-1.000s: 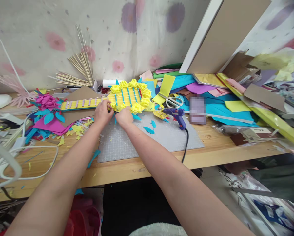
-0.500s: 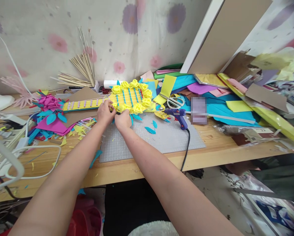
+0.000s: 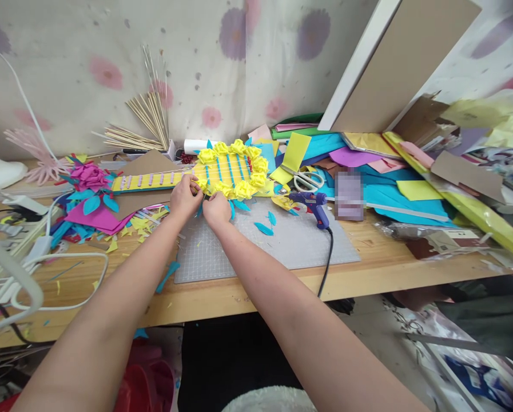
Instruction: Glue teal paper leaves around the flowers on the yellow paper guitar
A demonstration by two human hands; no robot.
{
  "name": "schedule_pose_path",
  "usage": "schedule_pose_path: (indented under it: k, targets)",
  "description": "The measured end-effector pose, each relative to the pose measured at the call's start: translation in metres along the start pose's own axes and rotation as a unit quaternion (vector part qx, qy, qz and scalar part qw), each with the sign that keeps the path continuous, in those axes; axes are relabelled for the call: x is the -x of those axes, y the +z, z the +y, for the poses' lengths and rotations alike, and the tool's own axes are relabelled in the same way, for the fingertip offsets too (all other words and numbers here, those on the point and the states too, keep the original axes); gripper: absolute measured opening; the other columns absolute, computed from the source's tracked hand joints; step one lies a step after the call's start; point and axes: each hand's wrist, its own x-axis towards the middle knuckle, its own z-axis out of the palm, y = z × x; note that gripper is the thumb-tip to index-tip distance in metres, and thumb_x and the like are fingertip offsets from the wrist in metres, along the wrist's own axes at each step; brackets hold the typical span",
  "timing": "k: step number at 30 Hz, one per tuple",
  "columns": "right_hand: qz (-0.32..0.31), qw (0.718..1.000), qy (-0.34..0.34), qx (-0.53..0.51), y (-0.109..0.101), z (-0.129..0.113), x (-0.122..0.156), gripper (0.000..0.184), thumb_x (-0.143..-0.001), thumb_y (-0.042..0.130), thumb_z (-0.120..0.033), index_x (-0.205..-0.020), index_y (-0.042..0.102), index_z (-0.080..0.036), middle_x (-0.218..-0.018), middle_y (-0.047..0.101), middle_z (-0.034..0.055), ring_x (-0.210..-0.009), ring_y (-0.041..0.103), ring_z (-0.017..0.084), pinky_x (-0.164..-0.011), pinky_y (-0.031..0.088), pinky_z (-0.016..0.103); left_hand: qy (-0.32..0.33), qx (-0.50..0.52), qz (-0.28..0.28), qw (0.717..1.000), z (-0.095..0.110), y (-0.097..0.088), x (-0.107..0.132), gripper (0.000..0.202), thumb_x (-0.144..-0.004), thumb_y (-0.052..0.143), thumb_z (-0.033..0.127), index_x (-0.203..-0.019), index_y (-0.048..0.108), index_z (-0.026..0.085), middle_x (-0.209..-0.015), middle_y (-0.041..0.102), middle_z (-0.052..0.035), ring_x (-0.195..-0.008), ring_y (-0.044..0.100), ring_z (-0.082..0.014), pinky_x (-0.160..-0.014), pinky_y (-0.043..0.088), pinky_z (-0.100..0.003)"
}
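Observation:
A yellow paper guitar (image 3: pixel 222 169) lies across the back of the wooden table, its round body ringed with yellow paper roses (image 3: pixel 244 189) and striped in blue, its neck running left to a pink paper flower (image 3: pixel 87 175). My left hand (image 3: pixel 185 197) is pinched on the near edge of the guitar body where the neck joins. My right hand (image 3: pixel 215 207) sits right beside it, fingers closed on the same edge, by a blue paper leaf. Both hands rest above the grey cutting mat (image 3: pixel 282 243).
A blue glue gun (image 3: pixel 314 203) with a black cord lies right of the hands, scissors (image 3: pixel 306 181) behind it. Coloured paper sheets (image 3: pixel 389 189) pile up at the right under a leaning board (image 3: pixel 380 63). Wooden sticks (image 3: pixel 147 123), white cables (image 3: pixel 33 269) and paper scraps lie left.
Both hands have drawn slightly closer together on the guitar's near edge; the view has shifted a little. Otherwise nothing moved.

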Motion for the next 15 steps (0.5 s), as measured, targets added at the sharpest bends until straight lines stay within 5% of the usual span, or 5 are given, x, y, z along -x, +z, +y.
schedule_pose_path:
  k: [15]
  targets:
    - [-0.005,1.000,-0.001,0.005,0.0026,-0.0082,-0.0051,0.016,-0.086,0.044,-0.031,-0.096,0.049,-0.021,-0.103,0.065,0.0115,-0.100,0.062,0.027,-0.081,0.047,0.038,0.000,0.007,-0.001,1.000,0.0003,-0.0014,-0.0004,0.031,-0.069,0.055,0.016,-0.097,0.047,0.024,-0.082,0.065,-0.0001,-0.077,0.060,-0.0178,-0.077,0.047,-0.033]
